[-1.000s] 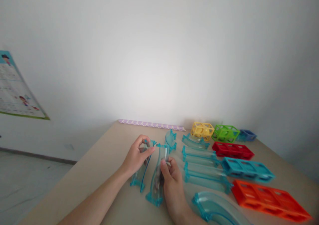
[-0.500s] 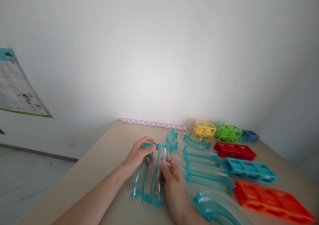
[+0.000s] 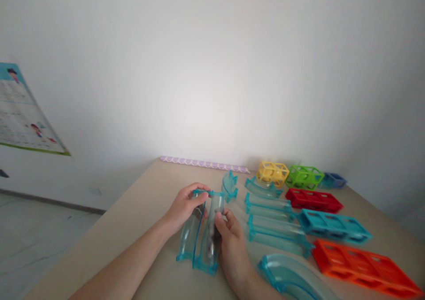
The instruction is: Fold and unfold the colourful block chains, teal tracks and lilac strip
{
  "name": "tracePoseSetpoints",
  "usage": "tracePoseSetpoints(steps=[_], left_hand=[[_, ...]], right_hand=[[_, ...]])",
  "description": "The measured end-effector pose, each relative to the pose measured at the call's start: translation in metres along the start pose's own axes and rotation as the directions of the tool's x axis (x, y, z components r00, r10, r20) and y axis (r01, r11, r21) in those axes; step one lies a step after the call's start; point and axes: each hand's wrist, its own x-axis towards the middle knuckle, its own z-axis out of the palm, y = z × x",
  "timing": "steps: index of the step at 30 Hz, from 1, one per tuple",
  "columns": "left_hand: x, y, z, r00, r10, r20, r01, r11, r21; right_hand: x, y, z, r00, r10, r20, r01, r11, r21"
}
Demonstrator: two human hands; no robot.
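Two clear teal half-tube track pieces are held side by side above the table, their lower ends close together. My left hand [image 3: 189,207] grips the upper end of the left half-tube piece [image 3: 189,239], thumb on top and fingers behind. The right half-tube piece [image 3: 209,245] is pinched along its outer side by my right hand [image 3: 231,240], with its thumb in front. Fingers show blurrily through the clear plastic. Whether the two pieces touch along their edges, I cannot tell. Just beyond my hands stands a short curved teal piece [image 3: 229,186].
On the right lie straight teal half-tubes [image 3: 277,233], a curved one [image 3: 295,275] and a shallow one [image 3: 264,188]. Further right are red [image 3: 314,200], turquoise [image 3: 334,225] and orange frames [image 3: 365,267]. Yellow [image 3: 272,173], green [image 3: 304,177] and blue frames [image 3: 334,180] stand behind. A purple strip [image 3: 204,163] runs along the wall.
The lower ends of the two half-tube pieces have come closer together, the left one swinging slightly right. Both hands keep their grip and have hardly moved.
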Motion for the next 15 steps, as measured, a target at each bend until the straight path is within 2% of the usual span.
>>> tracePoseSetpoints(steps=[7,11,15], left_hand=[[0.0023,-0.0027,-0.0051,1.0,0.013,-0.023,-0.013,1.0,0.023],[0.0021,-0.002,-0.0056,1.0,0.007,-0.026,-0.007,1.0,0.008],[0.0046,-0.0034,-0.0091,1.0,0.008,-0.029,-0.008,1.0,-0.027]], right_hand=[[-0.0007,-0.0018,0.0022,0.999,0.035,0.028,-0.035,0.999,0.005],[0.0018,-0.0046,0.0004,0.999,-0.028,-0.023,0.025,0.992,-0.122],[0.0026,-0.0061,-0.0034,0.996,-0.049,-0.079,0.025,0.961,-0.275]])
